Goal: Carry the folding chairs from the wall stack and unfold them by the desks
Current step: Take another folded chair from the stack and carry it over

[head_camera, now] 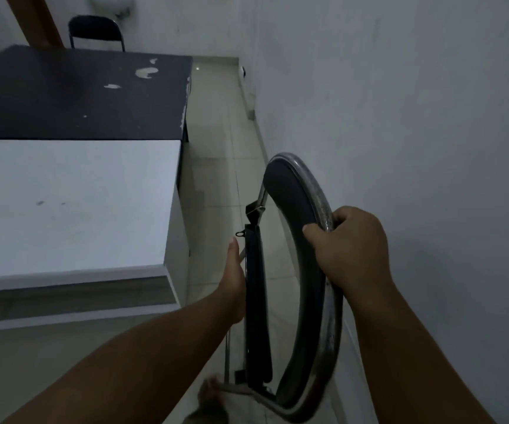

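Aisle between desks and wall, dim light

- Folding chair [305,270] is close in at 12 to 1 o'clock, held between both hands, not yet unfolded
- Right hand [351,249] is clamped over the top rail of the curved backrest, thumb on the pad side, fingers wrapped over the chrome tube
- Left hand [234,283] is against the 9 o'clock face of the seat [256,301], thumb straight along its edge; its fingers are hidden, so I cannot tell if they curl round it
- The hands are apart, one on each part of the chair, with the right a little farther out
- The chair is edge-on, its breadth running 6 to 12 o'clock along the aisle; its legs drop toward the floor [216,148], mostly hidden
- The seat stands near-parallel to the backrest with a narrow gap between them
- Likely move: the seat swings out toward 9 o'clock, so the left hand leads
- White desk [63,209] is at 9 to 10 o'clock, its corner edge near the seat, so room is tight on that side
- Wall [400,117] is at 3 o'clock, just beside the backrest, with little slack
- Open tile runs on toward 12 o'clock
- Dark desk [63,96] is at 11 o'clock, butted against the white one
- Beyond it stands a second chair [95,32], already unfolded
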